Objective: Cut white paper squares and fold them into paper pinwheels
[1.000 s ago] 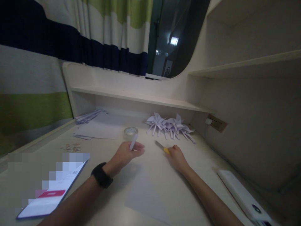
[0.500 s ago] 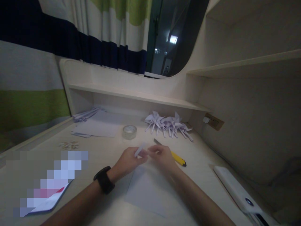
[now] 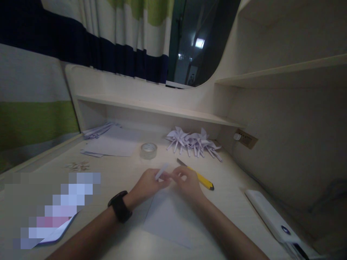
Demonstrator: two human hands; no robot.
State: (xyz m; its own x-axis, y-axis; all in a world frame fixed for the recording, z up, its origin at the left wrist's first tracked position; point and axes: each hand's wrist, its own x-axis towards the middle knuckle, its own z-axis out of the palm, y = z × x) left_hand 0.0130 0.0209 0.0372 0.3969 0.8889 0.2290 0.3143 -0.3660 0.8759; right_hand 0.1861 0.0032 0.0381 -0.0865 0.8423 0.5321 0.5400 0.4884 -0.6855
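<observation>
1. Your left hand (image 3: 148, 184) and right hand (image 3: 187, 182) meet above the tabletop (image 3: 230, 187), both grips pinched on a paper strip (image 3: 162, 170).
2. The strip is narrow, white and flat, tilted up and rightward.
3. A white sheet (image 3: 168, 220) lies beneath your hands.

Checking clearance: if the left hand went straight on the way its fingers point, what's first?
Probably the right hand, fingertip to fingertip with the left hand at the small white paper strip; depth unclear.
</observation>
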